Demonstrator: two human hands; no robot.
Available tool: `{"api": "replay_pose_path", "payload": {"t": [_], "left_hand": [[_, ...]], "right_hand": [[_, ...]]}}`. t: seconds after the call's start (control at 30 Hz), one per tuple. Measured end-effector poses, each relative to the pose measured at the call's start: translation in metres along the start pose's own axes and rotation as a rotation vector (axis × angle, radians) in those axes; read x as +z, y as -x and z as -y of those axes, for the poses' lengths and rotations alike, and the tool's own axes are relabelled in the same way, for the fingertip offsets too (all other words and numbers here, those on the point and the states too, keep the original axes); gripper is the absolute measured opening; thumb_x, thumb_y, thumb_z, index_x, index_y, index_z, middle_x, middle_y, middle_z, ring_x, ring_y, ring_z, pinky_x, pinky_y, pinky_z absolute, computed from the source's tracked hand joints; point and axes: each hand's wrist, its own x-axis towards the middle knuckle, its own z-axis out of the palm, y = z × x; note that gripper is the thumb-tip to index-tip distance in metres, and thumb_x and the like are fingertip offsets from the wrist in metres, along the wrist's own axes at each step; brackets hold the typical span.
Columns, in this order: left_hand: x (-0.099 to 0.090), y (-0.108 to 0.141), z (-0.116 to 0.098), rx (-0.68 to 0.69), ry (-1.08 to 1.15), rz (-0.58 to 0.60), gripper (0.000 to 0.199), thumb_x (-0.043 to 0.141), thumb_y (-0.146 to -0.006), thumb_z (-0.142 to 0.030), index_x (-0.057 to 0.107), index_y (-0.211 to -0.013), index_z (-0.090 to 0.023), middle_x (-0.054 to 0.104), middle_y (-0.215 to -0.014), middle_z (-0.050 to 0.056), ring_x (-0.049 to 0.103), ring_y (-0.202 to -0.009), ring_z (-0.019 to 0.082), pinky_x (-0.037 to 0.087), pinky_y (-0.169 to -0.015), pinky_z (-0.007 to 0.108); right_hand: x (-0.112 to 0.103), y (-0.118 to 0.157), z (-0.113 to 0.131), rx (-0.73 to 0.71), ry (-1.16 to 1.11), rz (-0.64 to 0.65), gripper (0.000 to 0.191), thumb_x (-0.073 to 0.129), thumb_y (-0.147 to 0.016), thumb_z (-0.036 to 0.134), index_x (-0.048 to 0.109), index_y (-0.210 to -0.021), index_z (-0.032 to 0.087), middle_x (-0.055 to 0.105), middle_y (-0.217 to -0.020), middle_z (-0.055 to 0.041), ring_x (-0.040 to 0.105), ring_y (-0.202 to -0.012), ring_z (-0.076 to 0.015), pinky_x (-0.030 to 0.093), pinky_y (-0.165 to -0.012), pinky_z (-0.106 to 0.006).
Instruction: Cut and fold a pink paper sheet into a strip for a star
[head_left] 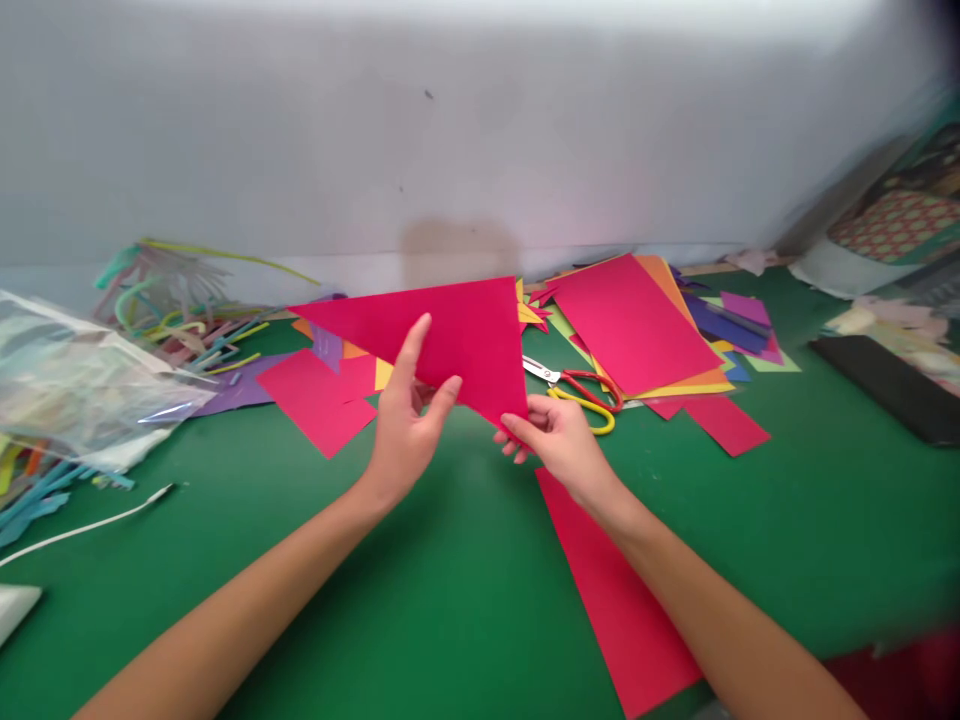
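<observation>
A red paper triangle (457, 335), seemingly a folded sheet, is held up above the green table. My right hand (559, 435) pinches its lower right corner between thumb and fingers. My left hand (409, 420) is at the triangle's lower slanting edge, index finger and thumb spread apart; its other fingers are partly hidden. Just behind my right hand lies a pair of scissors (577, 385) with one red and one yellow handle. Under my right forearm a long red paper strip (615, 600) rests on the table.
Stacked red and orange sheets (637, 325) lie at the back right, near purple and blue scraps (727, 320). Red pieces (322, 400) are at the left, beside a clear plastic bag (97, 380) and pipe cleaners (180, 320). A white cable (97, 522) and a dark flat case (885, 388) flank the table.
</observation>
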Motion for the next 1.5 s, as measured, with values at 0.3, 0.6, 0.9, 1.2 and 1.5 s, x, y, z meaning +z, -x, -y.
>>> {"api": "replay_pose_path", "payload": {"t": [0.3, 0.6, 0.9, 1.2, 1.5], "left_hand": [[0.053, 0.076, -0.019, 0.24, -0.238, 0.73, 0.049, 0.052, -0.107, -0.052, 0.057, -0.148, -0.025, 0.047, -0.166, 0.014, 0.049, -0.15, 0.033, 0.034, -0.128, 0.059], [0.066, 0.079, -0.012, 0.231, -0.449, 0.834, 0.078, 0.065, -0.102, -0.044, 0.028, -0.167, -0.021, 0.054, -0.161, 0.013, 0.039, -0.157, 0.03, 0.009, -0.134, 0.063], [0.046, 0.045, 0.016, 0.042, -0.237, 0.619, 0.066, 0.063, -0.091, -0.007, 0.051, -0.154, -0.025, 0.076, -0.128, 0.006, 0.071, -0.116, 0.025, 0.052, -0.112, 0.044], [-0.064, -0.058, 0.084, -0.134, -0.488, -0.013, 0.057, 0.069, -0.089, -0.018, 0.059, -0.145, -0.017, 0.07, -0.135, 0.015, 0.066, -0.127, 0.033, 0.051, -0.113, 0.049], [-0.064, -0.028, 0.083, 0.317, -0.626, 0.647, 0.044, 0.049, -0.108, -0.038, 0.061, -0.149, -0.027, 0.058, -0.158, 0.012, 0.054, -0.146, 0.031, 0.039, -0.123, 0.052]], "right_hand": [[-0.064, -0.035, -0.006, -0.167, -0.027, -0.388, 0.044, 0.091, -0.072, 0.053, 0.063, -0.073, 0.019, 0.076, -0.07, -0.0056, 0.065, -0.052, -0.0138, 0.054, -0.047, -0.023], [-0.062, -0.039, -0.021, -0.138, 0.045, -0.366, 0.044, 0.089, -0.072, 0.056, 0.069, -0.079, 0.018, 0.077, -0.071, -0.0059, 0.064, -0.05, -0.0137, 0.054, -0.046, -0.023], [-0.072, -0.047, -0.031, -0.172, 0.034, -0.402, 0.043, 0.09, -0.073, 0.055, 0.067, -0.078, 0.019, 0.076, -0.071, -0.0051, 0.063, -0.05, -0.0127, 0.054, -0.047, -0.023], [-0.074, -0.049, -0.033, -0.193, 0.039, -0.388, 0.046, 0.09, -0.074, 0.057, 0.062, -0.075, 0.02, 0.077, -0.071, -0.0055, 0.064, -0.051, -0.0138, 0.055, -0.048, -0.024], [-0.067, -0.045, -0.029, -0.185, 0.081, -0.373, 0.043, 0.088, -0.076, 0.056, 0.066, -0.077, 0.019, 0.076, -0.071, -0.0056, 0.063, -0.052, -0.014, 0.054, -0.048, -0.025]]}}
